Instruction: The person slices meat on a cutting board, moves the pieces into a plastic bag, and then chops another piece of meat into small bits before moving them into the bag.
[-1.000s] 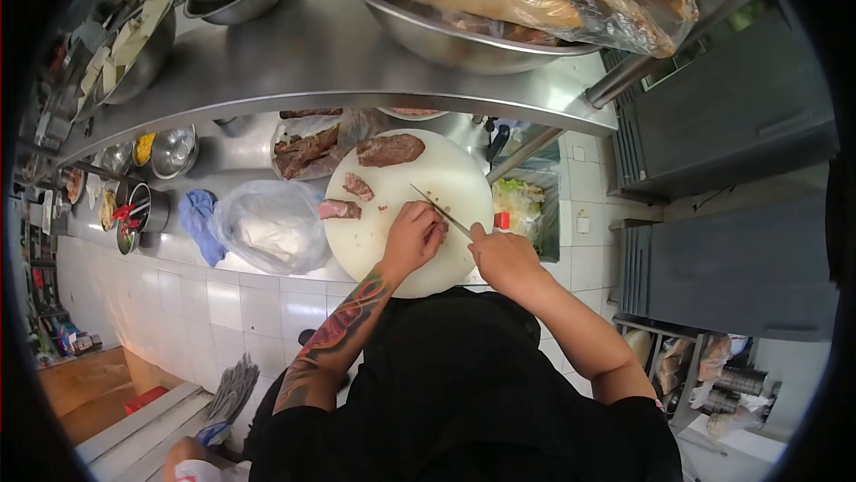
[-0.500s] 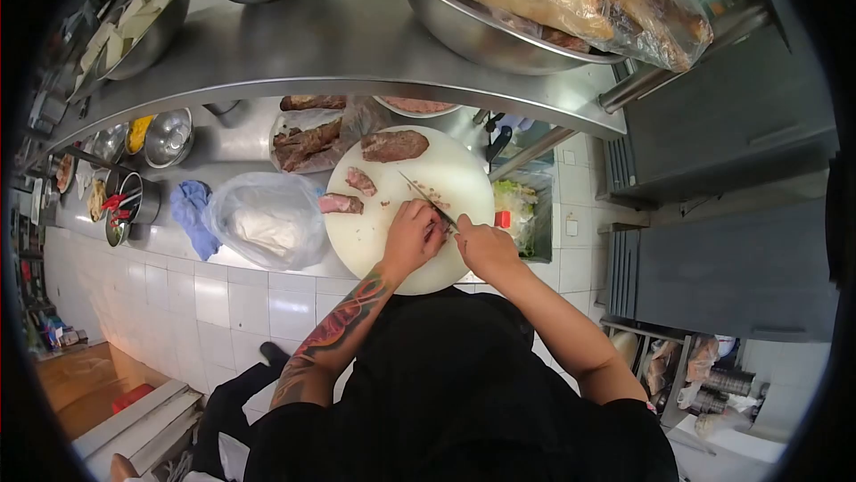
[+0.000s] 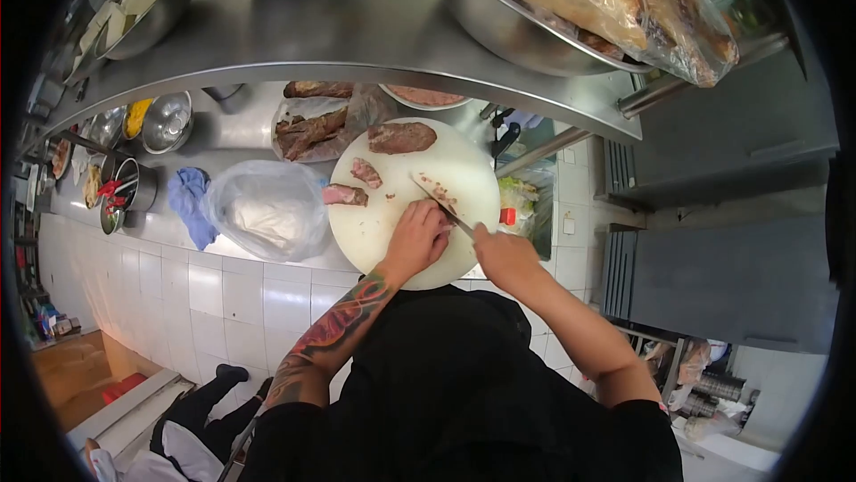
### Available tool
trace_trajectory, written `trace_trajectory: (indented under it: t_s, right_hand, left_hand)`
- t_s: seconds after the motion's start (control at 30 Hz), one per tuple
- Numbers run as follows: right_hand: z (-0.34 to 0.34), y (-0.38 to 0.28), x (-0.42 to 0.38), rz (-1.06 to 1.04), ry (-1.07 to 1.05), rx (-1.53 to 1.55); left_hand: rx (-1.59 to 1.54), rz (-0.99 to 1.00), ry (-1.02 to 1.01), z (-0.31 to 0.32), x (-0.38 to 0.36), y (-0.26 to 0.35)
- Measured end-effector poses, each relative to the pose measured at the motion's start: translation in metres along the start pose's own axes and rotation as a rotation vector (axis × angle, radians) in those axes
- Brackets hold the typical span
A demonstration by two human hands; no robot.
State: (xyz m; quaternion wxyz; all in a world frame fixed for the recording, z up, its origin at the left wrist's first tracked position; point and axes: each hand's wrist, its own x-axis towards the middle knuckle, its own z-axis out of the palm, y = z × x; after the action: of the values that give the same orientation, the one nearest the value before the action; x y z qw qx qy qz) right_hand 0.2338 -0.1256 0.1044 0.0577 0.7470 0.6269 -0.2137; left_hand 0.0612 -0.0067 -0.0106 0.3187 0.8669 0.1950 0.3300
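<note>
Clearly, the right hand grips a slim knife, left hand curled over pinkish meat.

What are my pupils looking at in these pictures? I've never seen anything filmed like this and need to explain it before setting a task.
There is no machine here, only a person's two bare hands. Every picture comes from one camera worn on the head, looking forward and down; its lens makes straight edges look curved.

The right hand holds a knife. The left hand is curled beside the blade; what its fingers press on is mostly hidden.

On the round white board lie a large browned piece of meat, two smaller pieces and some chopped bits. Left of the board are a clear plastic bag and a blue cloth. A metal shelf crosses the top.
</note>
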Motion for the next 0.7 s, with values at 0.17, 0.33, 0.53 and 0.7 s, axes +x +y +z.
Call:
trace_trajectory:
  t_s: [0.17, 0.33, 0.53, 0.7]
  right_hand:
    - [-0.017, 0.000, 0.025, -0.033, 0.077, 0.071]
    - [-0.045, -0.006, -0.016, -0.030, -0.050, 0.038]
    - [0.006, 0.004, 0.032, -0.003, 0.031, 0.096]
    - [-0.007, 0.006, 0.007, -0.073, 0.075, 0.134]
  left_hand:
    - [-0.034, -0.010, 0.045, -0.012, 0.009, 0.013]
    - [0.001, -0.014, 0.030, -0.002, -0.001, 0.006]
    - [-0.024, -0.068, 0.003, -0.003, 0.003, 0.005]
    - [-0.007, -0.019, 0.002, -0.010, -0.001, 0.017]
